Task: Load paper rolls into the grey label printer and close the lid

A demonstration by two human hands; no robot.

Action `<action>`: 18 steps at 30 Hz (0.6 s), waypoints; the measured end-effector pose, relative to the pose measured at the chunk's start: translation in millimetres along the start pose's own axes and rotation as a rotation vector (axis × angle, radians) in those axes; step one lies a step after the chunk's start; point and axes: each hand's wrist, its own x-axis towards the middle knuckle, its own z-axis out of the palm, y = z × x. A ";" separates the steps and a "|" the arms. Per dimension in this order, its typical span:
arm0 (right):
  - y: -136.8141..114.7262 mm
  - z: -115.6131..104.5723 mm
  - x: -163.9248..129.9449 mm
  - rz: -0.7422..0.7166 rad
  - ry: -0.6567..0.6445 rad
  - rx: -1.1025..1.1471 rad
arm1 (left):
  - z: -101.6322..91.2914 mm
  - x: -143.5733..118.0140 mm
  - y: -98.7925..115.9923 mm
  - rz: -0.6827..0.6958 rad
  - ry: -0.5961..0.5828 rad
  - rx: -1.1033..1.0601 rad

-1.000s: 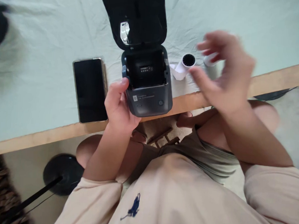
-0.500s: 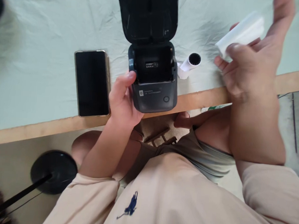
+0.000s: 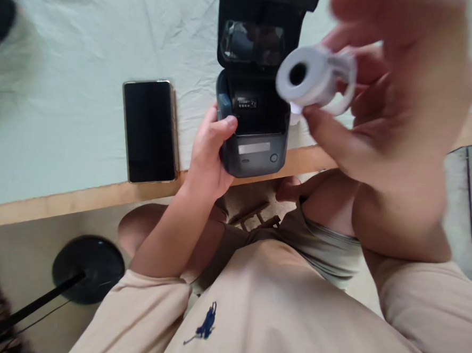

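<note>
White paper roll (image 3: 324,80) sits at the right hand's (image 3: 403,117) fingertips, pinched between thumb and fingers, a loose paper loop by them; core axis roughly crosswise, hollow end facing left and up at the camera. Printer (image 3: 257,159) bay (image 3: 259,119) is left of and below that grip, roll overlapping its right rim in view, can't tell if touching; right hand is on the near side for the roll. Left hand (image 3: 211,156) grips the printer's left side, thumb at the bay rim, lid (image 3: 264,40) open.
</note>
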 end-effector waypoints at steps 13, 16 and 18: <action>1.3 31.3 16.0 -0.186 0.081 -0.332 | -0.5 -0.1 0.8 -0.038 0.009 0.039; 5.2 35.8 18.4 -0.135 0.002 -0.370 | -1.2 -0.8 0.4 -0.032 -0.017 0.013; 4.8 37.0 17.6 -0.144 0.001 -0.380 | -1.7 -1.4 0.2 -0.034 -0.035 0.026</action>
